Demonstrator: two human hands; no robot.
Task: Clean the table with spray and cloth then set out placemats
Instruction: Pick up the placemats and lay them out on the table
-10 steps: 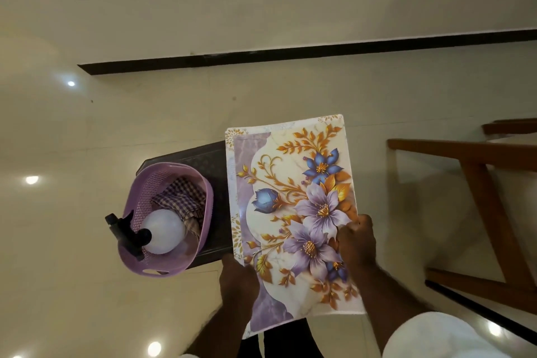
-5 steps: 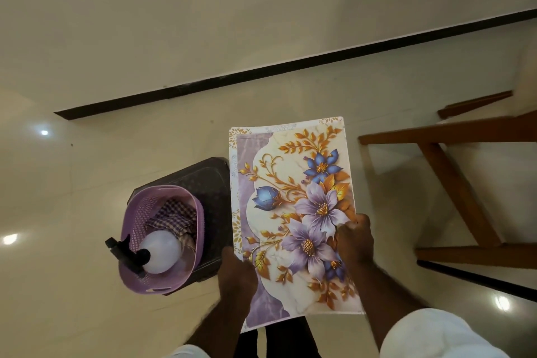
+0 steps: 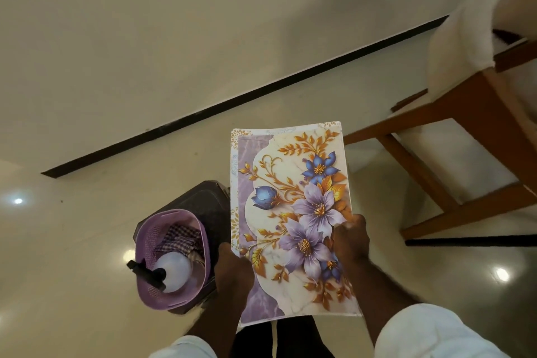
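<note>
I see both hands gripping the floral placemat, left hand on its left edge, right hand on its right, beside the purple basket.

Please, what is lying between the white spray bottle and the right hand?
In the head view, the left hand and the flowered placemat lie between the spray bottle and the right hand.
</note>
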